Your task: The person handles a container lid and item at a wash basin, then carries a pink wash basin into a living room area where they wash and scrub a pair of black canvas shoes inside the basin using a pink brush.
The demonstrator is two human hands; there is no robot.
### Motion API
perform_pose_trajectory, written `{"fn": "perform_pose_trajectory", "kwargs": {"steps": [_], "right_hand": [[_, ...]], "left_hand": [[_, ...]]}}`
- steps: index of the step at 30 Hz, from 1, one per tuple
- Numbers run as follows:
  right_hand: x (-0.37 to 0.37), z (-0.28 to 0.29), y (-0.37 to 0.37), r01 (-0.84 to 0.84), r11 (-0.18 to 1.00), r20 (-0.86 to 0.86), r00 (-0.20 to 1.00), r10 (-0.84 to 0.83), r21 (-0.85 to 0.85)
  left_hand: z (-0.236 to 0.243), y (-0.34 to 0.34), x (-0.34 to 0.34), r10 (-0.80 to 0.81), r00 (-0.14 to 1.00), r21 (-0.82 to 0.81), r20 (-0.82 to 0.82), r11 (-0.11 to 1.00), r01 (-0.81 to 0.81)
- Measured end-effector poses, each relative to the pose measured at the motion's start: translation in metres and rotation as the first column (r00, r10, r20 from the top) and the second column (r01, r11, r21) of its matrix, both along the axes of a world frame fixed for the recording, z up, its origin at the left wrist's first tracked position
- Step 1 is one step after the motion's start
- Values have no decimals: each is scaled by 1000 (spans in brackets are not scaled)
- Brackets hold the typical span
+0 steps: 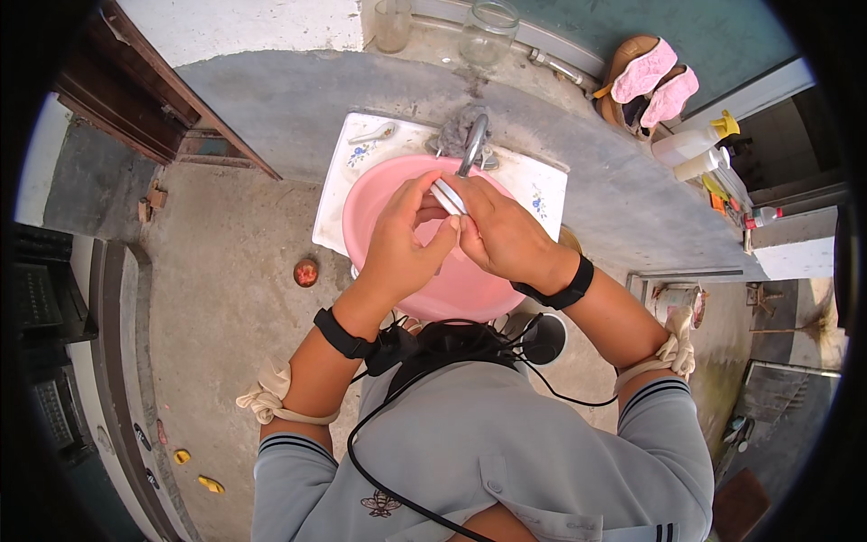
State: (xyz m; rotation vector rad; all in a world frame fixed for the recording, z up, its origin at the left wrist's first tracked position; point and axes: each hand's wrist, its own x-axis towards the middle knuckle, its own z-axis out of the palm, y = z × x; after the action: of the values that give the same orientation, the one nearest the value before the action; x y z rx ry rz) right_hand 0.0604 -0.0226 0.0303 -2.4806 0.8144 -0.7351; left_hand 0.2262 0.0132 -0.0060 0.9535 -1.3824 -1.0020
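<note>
My left hand point(411, 239) and my right hand point(510, 230) meet over a pink basin point(359, 217). Between their fingertips is a small, flat, white thing with a greyish band point(449, 196); its exact kind is not clear. Fingers of both hands are closed on it, hiding part of its edges. The basin rests on a white sink point(332, 203) with blue flower prints. Just beyond my hands curves a metal tap point(473, 143), with a grey, crumpled cloth-like bundle point(459, 126) behind it. A white spoon-like thing point(374, 134) lies at the sink's far left.
Glass jars point(489, 34) and a pair of pink-and-tan shoes point(632, 79) stand on the ledge behind. Bottles point(694, 143) line its right side. A red round fruit point(306, 272) lies on the concrete floor at left. Black cables point(357, 434) hang across my front.
</note>
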Motion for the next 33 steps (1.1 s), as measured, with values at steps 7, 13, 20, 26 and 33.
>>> {"fn": "perform_pose_trajectory", "kwargs": {"steps": [7, 13, 20, 26, 33], "right_hand": [[-1, 8, 0, 1, 1000, 17, 1000, -1, 4], [-1, 5, -2, -27, 1000, 36, 999, 27, -12], [2, 1, -4, -81, 997, 163, 984, 77, 19], [5, -1, -5, -77, 996, 192, 979, 67, 43], [8, -2, -5, -66, 996, 288, 956, 45, 63]], "left_hand": [[-2, -2, 8, -96, 985, 30, -145, 994, 102], [7, 0, 5, -49, 987, 61, -155, 996, 59], [16, 1, 1, 1, 1000, -4, -2, 1000, -1], [15, 5, -8, 86, 992, -83, 89, 993, -79], [9, 2, -21, 192, 980, -160, 58, 970, -181]]}}
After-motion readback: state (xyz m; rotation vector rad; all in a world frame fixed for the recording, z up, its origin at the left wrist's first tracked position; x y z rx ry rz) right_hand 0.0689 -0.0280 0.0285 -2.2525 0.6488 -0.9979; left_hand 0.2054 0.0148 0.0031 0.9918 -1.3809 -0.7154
